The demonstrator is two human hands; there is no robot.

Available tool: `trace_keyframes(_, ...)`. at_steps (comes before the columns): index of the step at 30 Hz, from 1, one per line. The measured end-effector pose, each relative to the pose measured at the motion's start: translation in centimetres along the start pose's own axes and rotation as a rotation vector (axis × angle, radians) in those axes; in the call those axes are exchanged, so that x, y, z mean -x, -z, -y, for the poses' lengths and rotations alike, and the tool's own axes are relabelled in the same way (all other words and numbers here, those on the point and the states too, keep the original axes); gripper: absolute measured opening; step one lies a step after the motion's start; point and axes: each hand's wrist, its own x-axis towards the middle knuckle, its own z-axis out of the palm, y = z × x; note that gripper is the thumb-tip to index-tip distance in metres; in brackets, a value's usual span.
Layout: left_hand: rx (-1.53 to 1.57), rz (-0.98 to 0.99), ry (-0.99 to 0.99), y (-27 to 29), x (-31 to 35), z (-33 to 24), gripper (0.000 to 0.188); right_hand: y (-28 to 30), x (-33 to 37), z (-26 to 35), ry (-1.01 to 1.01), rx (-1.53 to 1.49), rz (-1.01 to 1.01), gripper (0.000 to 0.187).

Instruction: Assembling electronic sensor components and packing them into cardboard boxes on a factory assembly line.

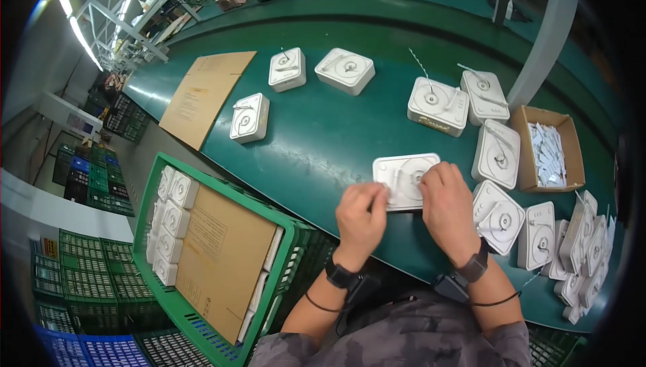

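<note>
Head view looks down on a big green bench [316, 131] that curves across the middle of the frame. At the lower left sits a green crate [286, 259] with a brown cardboard sheet [222, 259] inside and small white boxes [176, 215] along its left wall. Another flat cardboard sheet [205, 94] lies on the bench at the upper left. A small brown box [521, 155] of little white packets stands at the right. More white square units are spread over the top of the bench, and a crowded pile [579, 252] sits at the lower right. Just below the middle lies one white square unit [404, 178], flat on the bench, with its long side going left to right. Both hands are on its near edge. The left hand [361, 215] pinches the lower left corner with curled fingers. The right hand [445, 205] lies over the right part, fingers pressed down on it. The unit is just above both hands, and both are about as close.
</note>
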Motion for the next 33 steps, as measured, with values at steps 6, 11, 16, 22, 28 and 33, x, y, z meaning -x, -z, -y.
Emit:
trace_keyframes(6,0.07,0.11,-0.026,1.0,2.7,-3.7,0.005,1.4,1.7,-1.4,0.02,-0.177,0.125,0.01)
trace_keyframes(11,0.208,0.311,0.155,1.4,2.5,-3.2,0.005,2.2,2.4,-1.5,0.027,-0.297,0.184,0.012)
trace_keyframes(16,0.219,0.35,0.302,1.9,2.7,-2.7,0.008,1.4,3.2,-1.4,-0.078,-0.349,0.171,0.015)
trace_keyframes(22,0.257,0.362,0.33,1.7,2.4,-3.1,0.01,1.1,3.1,-1.7,-0.158,-0.367,0.142,0.019)
trace_keyframes(28,0.325,0.366,0.4,2.1,1.9,-3.2,0.011,1.3,3.4,-1.9,-0.052,-0.321,0.216,0.024)
trace_keyframes(33,0.253,0.455,0.29,2.0,1.1,-3.8,0.009,1.0,4.3,-2.5,0.108,-0.349,0.125,0.02)
